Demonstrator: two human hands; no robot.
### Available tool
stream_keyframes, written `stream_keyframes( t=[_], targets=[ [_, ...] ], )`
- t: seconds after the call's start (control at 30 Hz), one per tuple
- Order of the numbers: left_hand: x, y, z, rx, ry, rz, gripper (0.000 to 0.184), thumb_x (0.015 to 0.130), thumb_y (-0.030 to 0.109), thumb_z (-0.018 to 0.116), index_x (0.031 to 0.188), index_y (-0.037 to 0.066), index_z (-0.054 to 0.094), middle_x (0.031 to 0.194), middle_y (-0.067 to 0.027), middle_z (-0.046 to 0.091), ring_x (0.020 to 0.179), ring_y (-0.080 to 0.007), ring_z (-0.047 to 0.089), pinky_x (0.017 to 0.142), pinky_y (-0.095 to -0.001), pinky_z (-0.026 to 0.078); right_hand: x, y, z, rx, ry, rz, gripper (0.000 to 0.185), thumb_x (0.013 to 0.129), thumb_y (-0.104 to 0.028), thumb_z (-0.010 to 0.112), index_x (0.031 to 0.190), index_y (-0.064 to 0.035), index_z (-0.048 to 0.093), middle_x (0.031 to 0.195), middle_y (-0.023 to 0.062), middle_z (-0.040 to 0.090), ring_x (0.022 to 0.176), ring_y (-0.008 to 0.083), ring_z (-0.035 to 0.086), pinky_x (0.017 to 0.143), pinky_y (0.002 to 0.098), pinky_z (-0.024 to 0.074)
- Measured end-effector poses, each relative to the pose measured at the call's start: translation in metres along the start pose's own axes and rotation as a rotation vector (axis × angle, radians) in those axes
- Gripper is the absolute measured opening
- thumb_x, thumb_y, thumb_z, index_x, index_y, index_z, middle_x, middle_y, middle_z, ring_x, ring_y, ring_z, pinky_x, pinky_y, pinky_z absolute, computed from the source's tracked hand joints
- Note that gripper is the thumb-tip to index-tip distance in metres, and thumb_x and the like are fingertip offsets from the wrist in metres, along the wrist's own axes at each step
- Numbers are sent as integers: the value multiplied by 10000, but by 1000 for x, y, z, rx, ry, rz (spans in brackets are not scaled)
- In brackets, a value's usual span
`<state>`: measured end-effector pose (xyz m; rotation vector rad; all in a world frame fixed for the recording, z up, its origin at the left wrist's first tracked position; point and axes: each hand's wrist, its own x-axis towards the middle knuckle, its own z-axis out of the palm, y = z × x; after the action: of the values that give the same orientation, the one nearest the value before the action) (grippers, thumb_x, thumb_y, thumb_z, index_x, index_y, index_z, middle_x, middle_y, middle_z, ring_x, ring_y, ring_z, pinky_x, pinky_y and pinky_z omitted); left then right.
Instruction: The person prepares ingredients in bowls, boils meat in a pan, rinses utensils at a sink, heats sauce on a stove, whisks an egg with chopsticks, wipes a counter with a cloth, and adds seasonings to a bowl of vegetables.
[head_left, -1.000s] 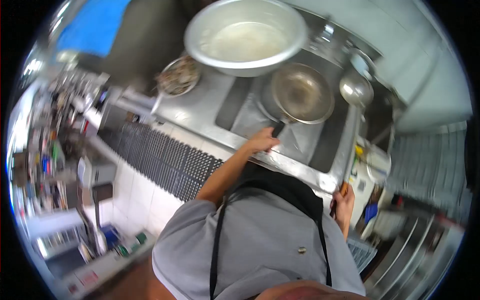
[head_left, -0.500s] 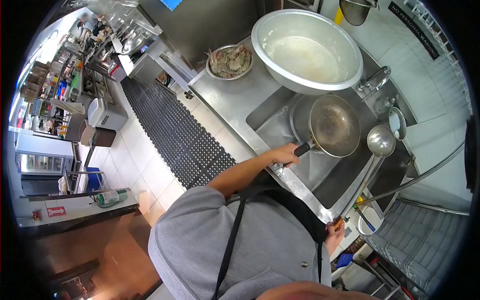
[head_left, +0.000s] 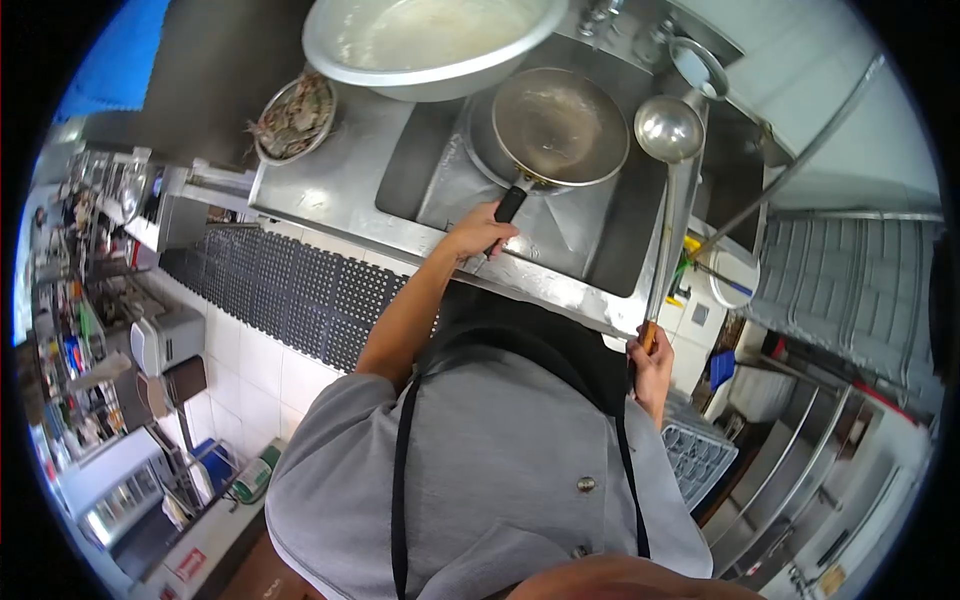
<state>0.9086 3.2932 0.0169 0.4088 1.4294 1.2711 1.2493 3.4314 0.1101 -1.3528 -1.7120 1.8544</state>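
Note:
My left hand [head_left: 480, 231] is closed around the black handle of a frying pan [head_left: 560, 125]. The pan's worn, brownish inside faces up over the metal sink basin [head_left: 610, 235], on top of another round metal vessel [head_left: 482, 150] that it mostly covers. On the right, my right hand [head_left: 652, 372] grips the wooden end of a long ladle [head_left: 670, 130]. The ladle's bowl is up near the divider between the two basins, just right of the pan. Behind the pan stands a large whitish basin [head_left: 430, 45] with cloudy contents.
A metal bowl of raw shrimp [head_left: 295, 120] rests on the counter at left. A faucet [head_left: 600, 18] and a small strainer [head_left: 698, 68] are at the back. To the right are a hose [head_left: 790, 165] and a white bucket [head_left: 735, 280]. Black matting [head_left: 300, 290] covers part of the floor.
The head view has turned and shifted, so the sink now appears higher and further left. Both hands keep their holds on the pan and ladle.

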Motion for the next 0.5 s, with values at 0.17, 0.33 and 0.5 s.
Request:
stream_keyframes(
  t=[0.17, 0.33, 0.5],
  targets=[
    [3, 0, -1, 32, -9, 18, 136, 854, 54, 626, 859, 51, 490, 609, -5, 494, 430, -113, 498, 377, -280, 400, -5, 5, 0, 40, 30, 18, 231, 826, 41, 578, 1041, 8, 501, 658, 31, 520, 451, 115, 502, 416, 251, 423],
    [0, 4, 1, 26, -30, 16, 142, 845, 64, 633, 862, 45, 493, 614, -16, 502, 427, -116, 501, 375, -286, 404, -7, 12, -2, 66, 47, 19, 246, 826, 51, 577, 1059, 17, 505, 663, 27, 521, 461, 115, 508, 424, 250, 425],
    [1, 5, 1, 69, 5, -3, 158, 832, 70, 645, 876, 30, 499, 610, -28, 505, 424, -128, 494, 386, -293, 398, -6, 9, 0, 87, 34, 30, 248, 825, 67, 572, 1059, 24, 503, 667, 28, 517, 468, 112, 503, 434, 255, 427]
  ],
)
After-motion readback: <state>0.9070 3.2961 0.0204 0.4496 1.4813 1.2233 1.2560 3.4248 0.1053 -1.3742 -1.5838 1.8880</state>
